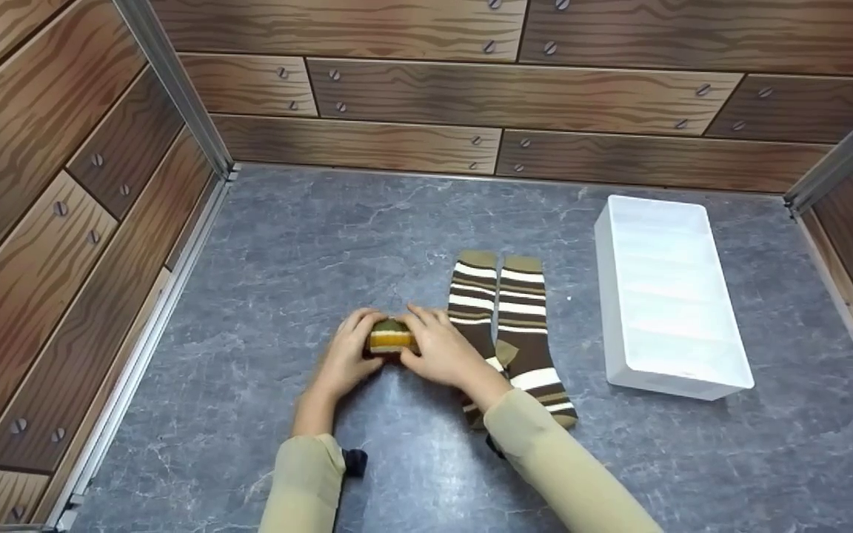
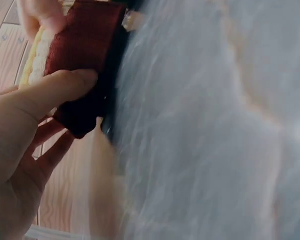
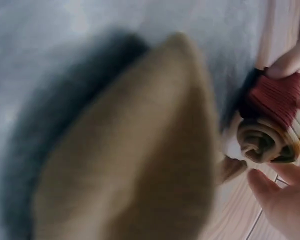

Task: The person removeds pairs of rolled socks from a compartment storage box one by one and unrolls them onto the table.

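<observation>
A rolled-up striped sock bundle (image 1: 391,340) in green, yellow, white and dark red sits between both hands, over the left-middle part of the floor. My left hand (image 1: 347,355) grips its left end; in the left wrist view the thumb lies on the dark red band (image 2: 82,45). From the other side my right hand (image 1: 441,348) holds the right end with curled fingers and thumb. The coiled end of the roll (image 3: 260,142) shows in the right wrist view. Partly under the right forearm lies a pair of brown, white and tan striped socks (image 1: 526,318), laid flat side by side.
To the right of the socks stands a white box (image 1: 614,311) with several compartments. Wood-patterned walls (image 1: 404,89) close off the back and both sides of the grey marbled surface (image 1: 308,237). Blurred tan fabric (image 3: 130,150) fills much of the right wrist view.
</observation>
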`<state>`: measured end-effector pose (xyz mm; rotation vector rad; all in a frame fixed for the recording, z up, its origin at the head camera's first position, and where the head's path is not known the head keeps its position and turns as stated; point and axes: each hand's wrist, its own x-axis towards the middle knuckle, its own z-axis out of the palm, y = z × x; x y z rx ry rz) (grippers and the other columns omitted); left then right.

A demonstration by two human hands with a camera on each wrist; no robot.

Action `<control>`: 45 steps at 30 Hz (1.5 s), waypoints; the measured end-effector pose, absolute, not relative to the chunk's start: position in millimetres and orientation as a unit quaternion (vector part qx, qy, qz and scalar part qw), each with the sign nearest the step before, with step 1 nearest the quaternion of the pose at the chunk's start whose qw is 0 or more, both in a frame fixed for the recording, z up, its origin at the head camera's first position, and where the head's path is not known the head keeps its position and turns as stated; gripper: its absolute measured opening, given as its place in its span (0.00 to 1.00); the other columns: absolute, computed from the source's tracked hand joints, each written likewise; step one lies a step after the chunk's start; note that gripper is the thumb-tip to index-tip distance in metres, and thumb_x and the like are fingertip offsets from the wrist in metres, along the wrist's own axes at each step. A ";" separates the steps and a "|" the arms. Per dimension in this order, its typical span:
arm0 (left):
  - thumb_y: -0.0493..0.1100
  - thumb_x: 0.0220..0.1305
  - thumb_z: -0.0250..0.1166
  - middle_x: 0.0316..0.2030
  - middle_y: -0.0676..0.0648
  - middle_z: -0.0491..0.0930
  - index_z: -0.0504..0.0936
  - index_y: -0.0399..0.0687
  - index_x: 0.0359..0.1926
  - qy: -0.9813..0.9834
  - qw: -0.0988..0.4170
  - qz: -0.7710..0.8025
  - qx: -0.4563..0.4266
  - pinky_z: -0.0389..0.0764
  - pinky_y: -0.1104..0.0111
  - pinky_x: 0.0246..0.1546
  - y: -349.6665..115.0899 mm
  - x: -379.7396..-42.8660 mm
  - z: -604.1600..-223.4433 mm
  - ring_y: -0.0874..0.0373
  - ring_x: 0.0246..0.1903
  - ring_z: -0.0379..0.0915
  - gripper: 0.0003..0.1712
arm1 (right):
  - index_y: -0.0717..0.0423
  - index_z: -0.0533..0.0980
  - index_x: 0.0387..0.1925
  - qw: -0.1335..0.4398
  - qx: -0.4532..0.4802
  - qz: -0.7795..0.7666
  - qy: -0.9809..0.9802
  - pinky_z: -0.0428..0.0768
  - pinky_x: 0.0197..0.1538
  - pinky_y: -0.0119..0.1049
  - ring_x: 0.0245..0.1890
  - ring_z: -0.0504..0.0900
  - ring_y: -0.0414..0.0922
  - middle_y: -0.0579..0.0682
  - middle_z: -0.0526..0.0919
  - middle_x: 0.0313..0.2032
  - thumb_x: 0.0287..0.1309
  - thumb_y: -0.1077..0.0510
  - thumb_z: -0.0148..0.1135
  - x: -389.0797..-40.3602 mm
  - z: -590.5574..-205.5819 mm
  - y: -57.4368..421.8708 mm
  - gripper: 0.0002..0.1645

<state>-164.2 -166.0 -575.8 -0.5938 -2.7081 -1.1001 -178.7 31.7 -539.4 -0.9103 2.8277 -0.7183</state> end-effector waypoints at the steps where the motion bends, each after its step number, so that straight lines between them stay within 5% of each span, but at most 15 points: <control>1: 0.26 0.41 0.74 0.55 0.43 0.71 0.73 0.44 0.56 -0.904 0.083 -0.366 -0.203 0.70 0.53 0.56 -165.3 -164.4 -575.7 0.45 0.56 0.67 0.37 | 0.57 0.68 0.61 0.050 -0.297 -0.247 0.921 0.70 0.59 0.48 0.57 0.69 0.56 0.60 0.71 0.60 0.57 0.52 0.58 -179.5 -538.4 31.2 0.30; 4: 0.26 0.39 0.74 0.55 0.44 0.70 0.73 0.45 0.55 -0.905 0.080 -0.360 -0.213 0.71 0.52 0.55 -165.6 -163.8 -573.8 0.45 0.56 0.66 0.38 | 0.58 0.68 0.57 0.054 -0.308 -0.263 0.913 0.74 0.53 0.45 0.50 0.74 0.53 0.57 0.76 0.52 0.52 0.55 0.62 -180.8 -537.3 29.6 0.30; 9: 0.42 0.46 0.77 0.57 0.47 0.70 0.74 0.48 0.57 -0.882 0.029 -0.425 -0.203 0.67 0.53 0.58 -174.5 -160.3 -563.5 0.49 0.57 0.65 0.35 | 0.58 0.68 0.57 0.026 -0.337 -0.235 0.911 0.77 0.49 0.42 0.47 0.72 0.50 0.54 0.73 0.50 0.45 0.54 0.71 -174.4 -540.1 28.8 0.37; 16: 0.44 0.69 0.57 0.51 0.44 0.77 0.77 0.38 0.56 -0.851 -0.017 -0.494 -0.179 0.74 0.55 0.53 -180.9 -161.0 -551.3 0.50 0.50 0.73 0.19 | 0.56 0.66 0.62 0.002 -0.391 -0.201 0.898 0.73 0.56 0.46 0.53 0.70 0.51 0.55 0.70 0.55 0.42 0.46 0.76 -155.2 -546.0 29.7 0.47; 24: 0.45 0.70 0.56 0.44 0.45 0.81 0.84 0.40 0.45 -0.876 -0.019 -0.442 -0.190 0.73 0.54 0.52 -171.6 -163.3 -560.1 0.49 0.48 0.75 0.15 | 0.59 0.66 0.63 -0.018 -0.381 -0.248 0.891 0.68 0.62 0.44 0.58 0.68 0.52 0.55 0.71 0.57 0.64 0.49 0.58 -143.2 -549.9 33.9 0.31; 37: 0.49 0.69 0.58 0.40 0.48 0.80 0.82 0.44 0.44 -0.881 -0.063 -0.449 -0.134 0.77 0.60 0.40 -178.8 -151.3 -556.5 0.56 0.37 0.75 0.15 | 0.45 0.75 0.58 -0.055 -0.366 -0.231 0.900 0.72 0.58 0.48 0.58 0.69 0.50 0.52 0.72 0.59 0.57 0.59 0.64 -152.4 -550.1 34.9 0.25; 45: 0.52 0.67 0.60 0.35 0.49 0.79 0.80 0.41 0.43 -0.870 -0.077 -0.473 -0.115 0.77 0.62 0.37 -183.0 -141.0 -556.3 0.57 0.34 0.74 0.18 | 0.50 0.77 0.56 -0.052 -0.386 -0.281 0.877 0.73 0.58 0.44 0.57 0.71 0.51 0.53 0.73 0.56 0.54 0.67 0.64 -156.9 -551.5 35.5 0.26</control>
